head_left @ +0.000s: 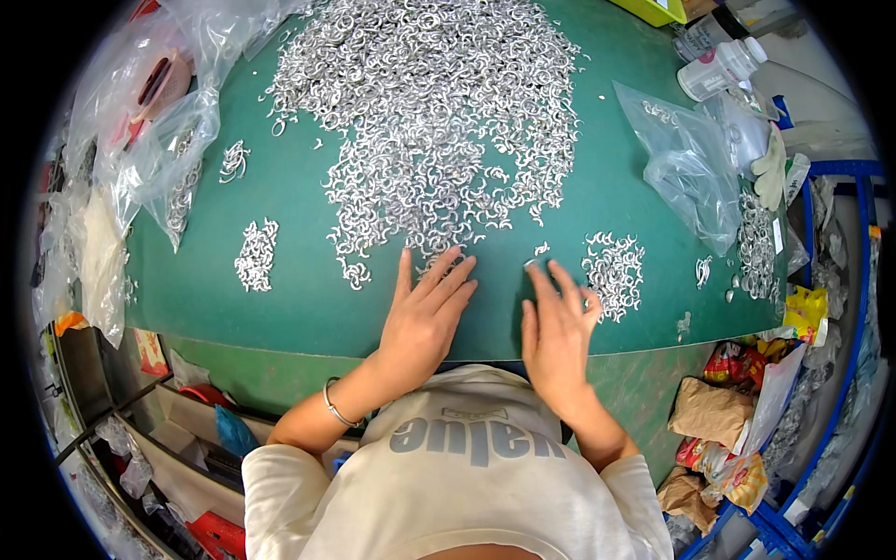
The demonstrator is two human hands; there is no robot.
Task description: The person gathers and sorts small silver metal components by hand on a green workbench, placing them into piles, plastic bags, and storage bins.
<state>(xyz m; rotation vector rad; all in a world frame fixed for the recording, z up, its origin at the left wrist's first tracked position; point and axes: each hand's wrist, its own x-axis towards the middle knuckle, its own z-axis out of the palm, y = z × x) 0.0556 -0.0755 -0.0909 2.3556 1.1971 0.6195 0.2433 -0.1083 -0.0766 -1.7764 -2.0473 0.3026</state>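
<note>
A big heap of small silvery C-shaped metal pieces [429, 84] covers the far middle of the green table, thinning out toward me. My left hand [425, 322] lies palm down with its fingers spread, fingertips at the near edge of this heap; some pieces are partly hidden under them. My right hand [558, 336] has its fingers stretched and apart, just left of a smaller pile of the same pieces [614, 276]. A couple of loose pieces [541, 248] lie just beyond its fingertips. No piece shows in either hand's grip.
Another small pile [257, 256] and a little cluster [233, 161] sit on the left of the table [299, 317]. Clear plastic bags [686, 168] lie at both sides. White bottles [721, 69] stand far right, above a blue metal rack [857, 327]. Open drawers [187, 420] are at lower left.
</note>
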